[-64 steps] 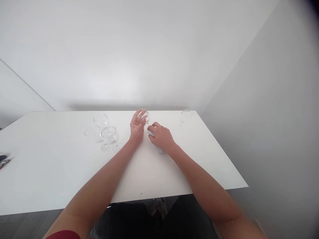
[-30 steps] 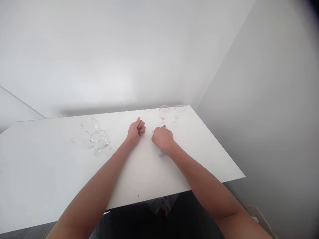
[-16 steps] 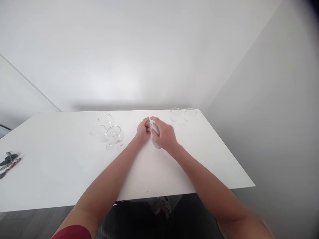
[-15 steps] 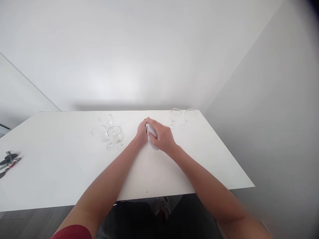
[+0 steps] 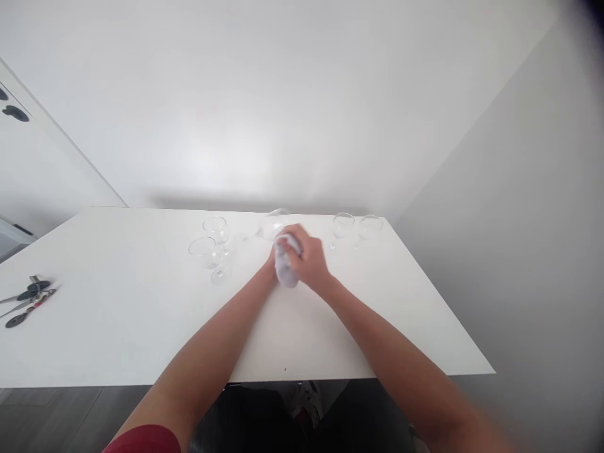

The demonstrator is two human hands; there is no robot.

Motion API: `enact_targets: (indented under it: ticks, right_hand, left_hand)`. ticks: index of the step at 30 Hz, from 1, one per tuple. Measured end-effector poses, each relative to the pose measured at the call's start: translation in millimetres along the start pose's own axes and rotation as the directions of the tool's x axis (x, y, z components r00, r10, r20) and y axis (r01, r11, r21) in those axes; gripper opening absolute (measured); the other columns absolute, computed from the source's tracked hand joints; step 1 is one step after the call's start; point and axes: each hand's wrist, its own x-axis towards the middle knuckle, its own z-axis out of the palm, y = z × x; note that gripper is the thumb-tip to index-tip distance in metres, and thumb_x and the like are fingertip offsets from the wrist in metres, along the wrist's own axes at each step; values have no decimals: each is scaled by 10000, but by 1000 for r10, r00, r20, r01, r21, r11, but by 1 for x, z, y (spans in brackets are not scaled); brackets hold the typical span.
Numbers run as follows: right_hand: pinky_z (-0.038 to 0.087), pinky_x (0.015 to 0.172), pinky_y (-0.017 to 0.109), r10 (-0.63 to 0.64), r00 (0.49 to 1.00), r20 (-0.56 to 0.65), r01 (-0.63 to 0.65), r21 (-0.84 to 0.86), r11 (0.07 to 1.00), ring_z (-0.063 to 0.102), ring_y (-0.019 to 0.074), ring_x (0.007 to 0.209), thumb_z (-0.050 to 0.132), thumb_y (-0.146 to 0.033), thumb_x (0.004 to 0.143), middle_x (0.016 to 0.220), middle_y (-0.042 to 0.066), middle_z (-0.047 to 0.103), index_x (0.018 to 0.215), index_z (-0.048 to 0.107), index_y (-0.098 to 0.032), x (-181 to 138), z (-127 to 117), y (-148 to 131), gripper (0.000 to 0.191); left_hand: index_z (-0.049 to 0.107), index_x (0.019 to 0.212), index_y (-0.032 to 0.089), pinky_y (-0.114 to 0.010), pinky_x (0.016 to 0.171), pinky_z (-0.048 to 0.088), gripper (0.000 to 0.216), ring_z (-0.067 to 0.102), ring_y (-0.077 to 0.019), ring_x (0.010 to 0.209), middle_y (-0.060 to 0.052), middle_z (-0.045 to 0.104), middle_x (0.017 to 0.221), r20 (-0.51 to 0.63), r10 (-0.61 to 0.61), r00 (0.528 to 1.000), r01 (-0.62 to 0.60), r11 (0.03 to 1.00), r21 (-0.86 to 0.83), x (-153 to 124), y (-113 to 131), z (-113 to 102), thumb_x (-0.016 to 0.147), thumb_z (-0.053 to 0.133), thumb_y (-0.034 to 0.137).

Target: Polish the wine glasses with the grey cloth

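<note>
My two hands meet at the middle of the white table (image 5: 117, 327). My right hand (image 5: 309, 261) is closed on a crumpled white cloth (image 5: 284, 269) and presses it against a clear stemmed glass (image 5: 275, 224). The glass is tipped on its side just above my hands. My left hand (image 5: 270, 265) is mostly hidden behind the cloth and the right hand; it grips that glass from below. Left of my hands stand two clear glasses (image 5: 206, 251), close together. Two more clear glasses (image 5: 343, 224) stand upright near the far right corner.
A bunch of keys and small metal tools (image 5: 27, 298) lies near the table's left edge. White walls close the table in at the back and on the right. Dark floor and a shoe show under the near edge.
One of the three left-hand glasses has left its group and is now up at my hands. The right hand has brought the cloth up against it. The view has shifted left.
</note>
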Motion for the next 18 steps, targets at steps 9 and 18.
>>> enact_targets:
  ticks: [9, 18]
  right_hand:
    - [409, 619, 266, 139, 964, -225, -123, 82, 989, 520, 139, 599, 505, -445, 1006, 729, -34, 596, 1015, 574, -246, -3, -5, 76, 211]
    - [355, 600, 273, 289, 893, -344, -229, 205, 952, 435, 142, 596, 419, -335, 1024, 708, -62, 414, 1077, 407, -263, -2, -8, 67, 90]
  left_hand:
    - [608, 1236, 259, -415, 1102, 486, 311, 588, -270, 1351, -98, 620, 1417, 249, 12, 968, 68, 948, -310, 11, 9, -6, 950, 632, 381]
    - [653, 994, 285, -244, 722, 509, 132, 670, -175, 1016, -38, 616, 1115, -84, 192, 978, -204, 963, -176, 24, 2, -19, 919, 684, 390]
